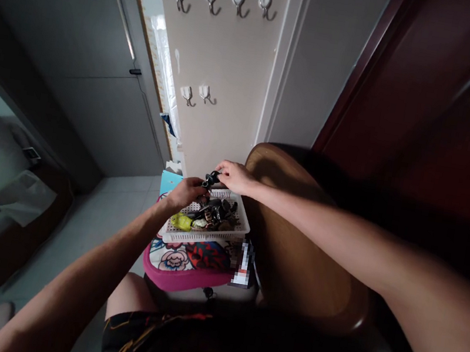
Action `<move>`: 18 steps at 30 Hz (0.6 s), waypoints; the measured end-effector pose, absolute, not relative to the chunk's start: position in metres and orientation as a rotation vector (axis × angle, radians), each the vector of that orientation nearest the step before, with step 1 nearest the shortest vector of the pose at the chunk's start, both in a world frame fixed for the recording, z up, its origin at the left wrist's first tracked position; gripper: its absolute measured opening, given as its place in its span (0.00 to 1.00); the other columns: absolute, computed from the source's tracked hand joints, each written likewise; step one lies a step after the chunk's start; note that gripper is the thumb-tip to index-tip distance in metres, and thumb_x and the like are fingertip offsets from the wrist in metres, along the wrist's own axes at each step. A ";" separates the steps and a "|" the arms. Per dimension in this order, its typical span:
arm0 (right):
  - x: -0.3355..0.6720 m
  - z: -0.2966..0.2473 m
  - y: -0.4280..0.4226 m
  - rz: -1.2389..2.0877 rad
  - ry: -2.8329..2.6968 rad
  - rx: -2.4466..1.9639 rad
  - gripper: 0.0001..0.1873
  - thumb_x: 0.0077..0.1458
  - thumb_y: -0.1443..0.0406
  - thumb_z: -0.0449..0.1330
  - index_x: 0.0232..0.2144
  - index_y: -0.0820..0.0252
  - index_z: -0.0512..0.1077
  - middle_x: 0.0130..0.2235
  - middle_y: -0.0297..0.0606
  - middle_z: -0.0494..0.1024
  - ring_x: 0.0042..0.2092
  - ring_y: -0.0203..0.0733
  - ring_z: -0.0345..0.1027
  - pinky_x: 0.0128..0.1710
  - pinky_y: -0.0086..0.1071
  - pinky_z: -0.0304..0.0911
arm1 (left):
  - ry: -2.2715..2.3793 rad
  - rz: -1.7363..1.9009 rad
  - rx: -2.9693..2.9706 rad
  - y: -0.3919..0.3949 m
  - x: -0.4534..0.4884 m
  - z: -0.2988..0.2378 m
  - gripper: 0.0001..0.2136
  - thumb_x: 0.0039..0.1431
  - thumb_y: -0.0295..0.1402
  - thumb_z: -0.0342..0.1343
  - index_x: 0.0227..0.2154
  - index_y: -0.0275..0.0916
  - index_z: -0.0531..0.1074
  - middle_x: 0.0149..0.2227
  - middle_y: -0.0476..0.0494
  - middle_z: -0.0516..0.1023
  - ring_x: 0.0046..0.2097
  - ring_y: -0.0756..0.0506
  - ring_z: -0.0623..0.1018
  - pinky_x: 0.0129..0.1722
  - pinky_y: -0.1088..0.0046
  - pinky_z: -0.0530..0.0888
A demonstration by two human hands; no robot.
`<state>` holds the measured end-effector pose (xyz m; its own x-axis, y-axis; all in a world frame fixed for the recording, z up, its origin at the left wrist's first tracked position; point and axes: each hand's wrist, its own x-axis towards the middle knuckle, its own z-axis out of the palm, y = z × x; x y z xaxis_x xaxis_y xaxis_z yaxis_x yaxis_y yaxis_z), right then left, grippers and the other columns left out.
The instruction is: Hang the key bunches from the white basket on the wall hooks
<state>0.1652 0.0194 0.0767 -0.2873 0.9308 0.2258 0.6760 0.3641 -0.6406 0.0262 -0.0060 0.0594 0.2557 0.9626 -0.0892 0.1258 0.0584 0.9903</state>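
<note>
Pinched narrowly between fingers of left hand (186, 192) and right hand (236, 177): small dark item (212, 178), seemingly just over far edge of white basket (203, 236). Probably gripped two-handed for steadiness, near basket for easy reach. Inside basket: yellow item (182, 221), dark jumble (217, 214). Beneath basket: pink-edged floral item (181, 261), likely serving as support. Right of basket: wooden tabletop (294, 251).

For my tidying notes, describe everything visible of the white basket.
The basket is rectangular and shallow, seemingly plastic, with slotted sides and a perforated bottom. It sits upright on a pink-edged floral item, holding a dark jumble and a yellow piece. The left hand and right hand are near its far edge; contact is unclear.
</note>
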 end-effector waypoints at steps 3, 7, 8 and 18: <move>0.163 0.075 0.016 0.538 -2.176 -1.271 0.16 0.37 0.71 0.52 0.34 0.61 0.65 0.30 0.33 0.70 0.32 0.31 0.61 0.30 0.23 0.55 | 1.140 0.893 1.395 -0.003 0.027 0.067 0.05 0.38 0.20 0.47 0.21 0.31 0.64 0.15 0.52 0.66 0.17 0.57 0.63 0.18 0.81 0.59; 0.160 0.074 0.012 0.632 -2.258 -1.210 0.20 0.36 0.68 0.53 0.38 0.62 0.62 0.26 0.32 0.69 0.27 0.31 0.60 0.25 0.23 0.54 | 1.192 0.935 1.369 0.001 0.029 0.072 0.05 0.39 0.21 0.48 0.23 0.31 0.64 0.13 0.54 0.63 0.15 0.57 0.63 0.17 0.81 0.60; 0.160 0.074 0.012 0.640 -2.245 -1.210 0.20 0.37 0.67 0.52 0.38 0.63 0.62 0.26 0.33 0.69 0.26 0.31 0.59 0.25 0.23 0.54 | 1.184 0.948 1.329 0.002 0.029 0.073 0.05 0.39 0.22 0.49 0.24 0.31 0.63 0.13 0.54 0.64 0.16 0.57 0.64 0.18 0.81 0.61; 0.161 0.082 0.008 1.156 -1.776 -1.281 0.14 0.43 0.66 0.46 0.35 0.62 0.63 0.26 0.34 0.68 0.25 0.30 0.60 0.22 0.23 0.55 | 0.863 1.064 1.027 0.003 0.018 0.076 0.13 0.37 0.18 0.50 0.30 0.32 0.60 0.22 0.47 0.70 0.26 0.51 0.72 0.33 0.73 0.68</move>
